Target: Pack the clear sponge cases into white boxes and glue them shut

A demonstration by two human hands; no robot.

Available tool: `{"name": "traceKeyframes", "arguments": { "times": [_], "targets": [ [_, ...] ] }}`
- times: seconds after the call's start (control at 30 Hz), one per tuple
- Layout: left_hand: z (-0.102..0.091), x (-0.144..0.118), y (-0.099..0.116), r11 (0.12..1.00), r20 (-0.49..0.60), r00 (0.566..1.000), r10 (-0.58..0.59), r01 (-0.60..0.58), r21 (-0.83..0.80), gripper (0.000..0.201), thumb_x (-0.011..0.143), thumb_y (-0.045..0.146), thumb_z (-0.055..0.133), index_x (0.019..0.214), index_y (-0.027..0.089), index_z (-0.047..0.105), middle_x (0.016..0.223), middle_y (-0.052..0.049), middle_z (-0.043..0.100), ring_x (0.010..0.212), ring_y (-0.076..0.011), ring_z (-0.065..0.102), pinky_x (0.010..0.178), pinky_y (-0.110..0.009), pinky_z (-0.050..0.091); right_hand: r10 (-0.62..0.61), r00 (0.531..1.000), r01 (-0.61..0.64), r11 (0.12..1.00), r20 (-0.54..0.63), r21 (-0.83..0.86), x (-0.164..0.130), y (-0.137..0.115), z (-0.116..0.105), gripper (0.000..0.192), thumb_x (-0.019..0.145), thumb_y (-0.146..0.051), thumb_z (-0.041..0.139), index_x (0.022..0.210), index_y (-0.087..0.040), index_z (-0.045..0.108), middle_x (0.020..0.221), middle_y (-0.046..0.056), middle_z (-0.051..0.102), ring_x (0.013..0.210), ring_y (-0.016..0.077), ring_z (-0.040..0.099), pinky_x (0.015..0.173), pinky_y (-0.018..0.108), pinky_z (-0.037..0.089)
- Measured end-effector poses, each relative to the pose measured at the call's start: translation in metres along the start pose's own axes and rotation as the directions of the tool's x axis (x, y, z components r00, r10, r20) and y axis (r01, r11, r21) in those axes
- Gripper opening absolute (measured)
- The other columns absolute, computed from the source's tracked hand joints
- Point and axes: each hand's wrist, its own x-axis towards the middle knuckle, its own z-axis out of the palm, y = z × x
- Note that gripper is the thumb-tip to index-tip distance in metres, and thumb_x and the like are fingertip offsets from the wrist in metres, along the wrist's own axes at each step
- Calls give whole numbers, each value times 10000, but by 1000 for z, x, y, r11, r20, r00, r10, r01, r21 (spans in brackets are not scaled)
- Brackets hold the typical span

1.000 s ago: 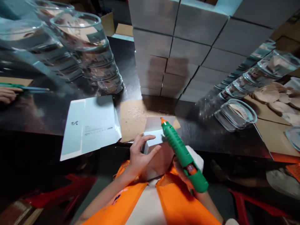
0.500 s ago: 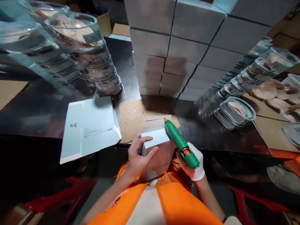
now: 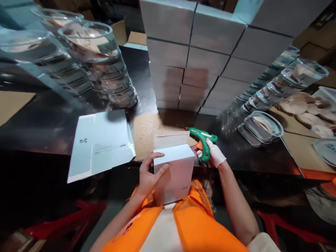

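- So the left hand [image 3: 148, 176] has its fingers and thumb spread apart but clamped on the left edge of the white box [image 3: 174, 176]; the thumb lies on the near face, a fingertip on top.
- The box sits upright at the table edge, right in front of the orange vest [image 3: 210, 229]; can't tell what props up its bottom, so if that grip loosens it could tip or slide down.
- Right hand [image 3: 215, 154], gloved, has its fingers wrapped round the handle of the green glue gun [image 3: 205, 148]; can't tell if the orange trigger [image 3: 198, 144] is squeezed; an accidental press could dribble glue on the cardboard sheet [image 3: 144, 131] under the nozzle.
- Nozzle's just beside the raised flap [image 3: 171, 141]; too small to tell if there's glue on it; a wrist wobble could smear the flap or knock it askew.
- Left hand looks bare, btw; if the gun swings over that way, a hot tip could burn it.
- Clear containers [image 3: 259, 129] stand off to the right; a wide elbow could bump them.
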Motion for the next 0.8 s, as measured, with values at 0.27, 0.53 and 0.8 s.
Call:
{"name": "traceKeyframes", "arguments": {
  "times": [0.27,0.53,0.8],
  "targets": [
    [1,3,-1,998,73,995,69,-68,-10,375,850,581,807,976,230,764,941,-50,753,957,-230,703,868,-340,562,-332,943,332,943,22,-14,-46,-24,20,488,748,-528,855,1104,-201,791,1170,88,796,1019,259,733,921,380,587],
    [11,2,-16,982,23,996,87,-81,-172,465,847,556,831,1154,253,657,1188,-104,711,1237,-291,695,1057,-441,556,-361,877,278,920,316,278,-45,-7,37,491,766,-608,877,1070,-237,770,1137,56,799,1071,253,733,1004,399,571],
    [3,8,-20,961,121,989,81,-45,-273,329,842,530,844,860,228,712,1070,-72,659,1103,-258,706,1014,-466,591,-667,386,864,504,637,3,-61,-16,15,533,953,-598,722,1374,-271,711,1479,148,636,1370,282,608,1170,487,477]
  ]
}}
